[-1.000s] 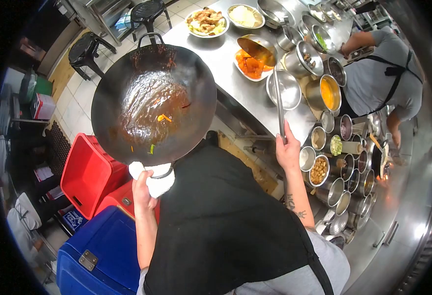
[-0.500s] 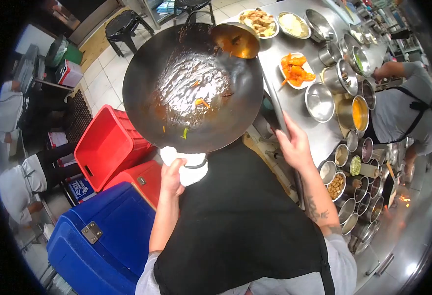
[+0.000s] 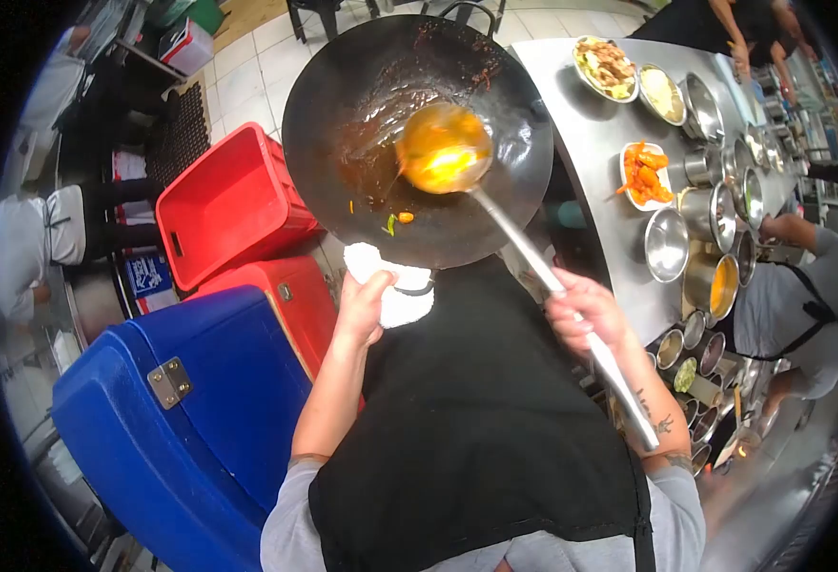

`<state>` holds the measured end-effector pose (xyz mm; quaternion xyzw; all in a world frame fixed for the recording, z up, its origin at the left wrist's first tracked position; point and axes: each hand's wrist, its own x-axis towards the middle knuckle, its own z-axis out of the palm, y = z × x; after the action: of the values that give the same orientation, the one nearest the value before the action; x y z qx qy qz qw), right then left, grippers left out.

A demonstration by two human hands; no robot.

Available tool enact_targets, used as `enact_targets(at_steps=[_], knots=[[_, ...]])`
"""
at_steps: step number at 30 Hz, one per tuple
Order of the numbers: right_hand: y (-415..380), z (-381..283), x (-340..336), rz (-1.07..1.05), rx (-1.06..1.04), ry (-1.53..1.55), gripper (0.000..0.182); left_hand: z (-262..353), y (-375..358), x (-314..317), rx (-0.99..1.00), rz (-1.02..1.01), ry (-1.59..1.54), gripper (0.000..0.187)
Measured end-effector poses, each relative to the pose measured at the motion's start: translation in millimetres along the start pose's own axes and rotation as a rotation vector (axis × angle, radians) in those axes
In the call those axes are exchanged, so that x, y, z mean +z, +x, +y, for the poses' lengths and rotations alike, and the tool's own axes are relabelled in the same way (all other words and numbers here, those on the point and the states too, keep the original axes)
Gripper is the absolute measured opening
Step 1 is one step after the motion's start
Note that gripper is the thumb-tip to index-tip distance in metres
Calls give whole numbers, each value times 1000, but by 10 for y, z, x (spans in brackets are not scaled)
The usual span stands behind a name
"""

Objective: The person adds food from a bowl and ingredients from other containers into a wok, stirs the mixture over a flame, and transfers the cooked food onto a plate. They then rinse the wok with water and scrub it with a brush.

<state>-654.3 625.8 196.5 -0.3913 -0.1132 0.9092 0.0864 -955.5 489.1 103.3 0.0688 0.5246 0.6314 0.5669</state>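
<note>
A large black wok is in front of me, its inside shiny with brown sauce. My left hand is closed around a folded white cloth at the wok's near edge, where a dark handle shows through the folds. In my right hand, fingers wrapped round the long metal shaft, is a ladle. Its bowl hangs over the middle of the wok, smeared with glossy orange-brown sauce. A small orange piece and a green bit lie in the wok near my side.
On the steel counter to the right are an oblong dish of orange-sauced food, a plate of food and several metal bowls and pots. A red bin and a blue cooler box stand left. Co-workers are on both sides.
The ladle's bowl has swung from the wok's far right rim to over its middle. My right hand has turned around the shaft. The wok sits farther right in view.
</note>
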Motion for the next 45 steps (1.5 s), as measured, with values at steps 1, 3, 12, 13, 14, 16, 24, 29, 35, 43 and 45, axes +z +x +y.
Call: enact_targets(at_steps=[1,3,12,13,14,16,24,29,35,43,45], knots=[[-10,-94,-11,-6,-15,51,55,-5,-4,-30,5,15,-11,33],[-46,-324,147,176,-105,-316,51,-28,-4,-88,16,29,-38,34],[500,-303,403,354,-163,-1521,57,-189,157,-217,65,109,-26,31],[488,-313,623,291,54,-1329,56,-216,196,-257,49,121,-30,30],[511,-259,686,206,150,-1102,53,-234,207,-306,31,135,-33,29],[514,-237,738,96,250,-860,54,-326,220,-401,-14,187,-34,29],[762,-232,453,-80,390,-134,24,-409,77,-630,-218,288,-104,34],[917,-489,502,85,166,-571,29,-503,10,-734,-194,258,-159,35],[1428,-388,236,425,-218,-1582,48,-418,-38,-643,-78,275,-114,34],[1101,78,611,-5,316,-722,48,-652,202,-673,-70,326,4,28],[1033,88,654,-64,385,-357,36,-686,201,-698,-116,338,-16,27]])
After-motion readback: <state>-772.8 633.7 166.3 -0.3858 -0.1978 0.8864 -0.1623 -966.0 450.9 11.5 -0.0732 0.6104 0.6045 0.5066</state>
